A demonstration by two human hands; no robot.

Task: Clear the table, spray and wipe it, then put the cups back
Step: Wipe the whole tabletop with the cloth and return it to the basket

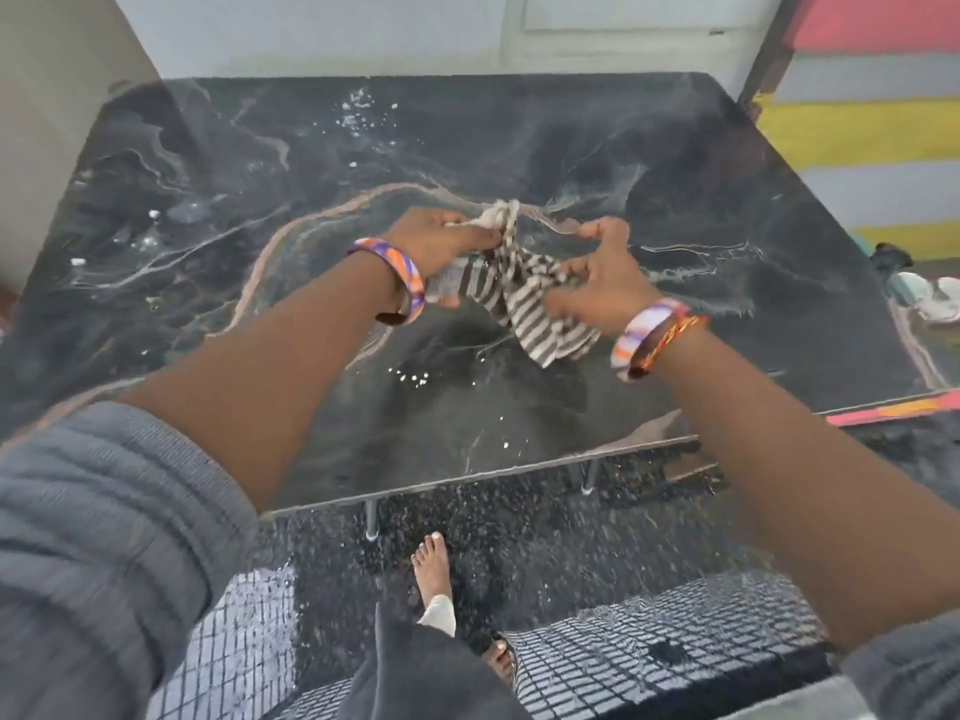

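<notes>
A striped brown-and-white cloth hangs bunched above the middle of the dark marble table. My left hand grips its left end and my right hand grips its right end, both raised a little over the tabletop. White spray foam spots dot the far middle, the left side and the near middle of the table. No cups stand on the tabletop.
A wall runs along the table's far edge. At the right edge, off the table, lie a few pale cup-like objects on a striped colourful surface. Below are the table's metal legs, speckled floor and my bare foot.
</notes>
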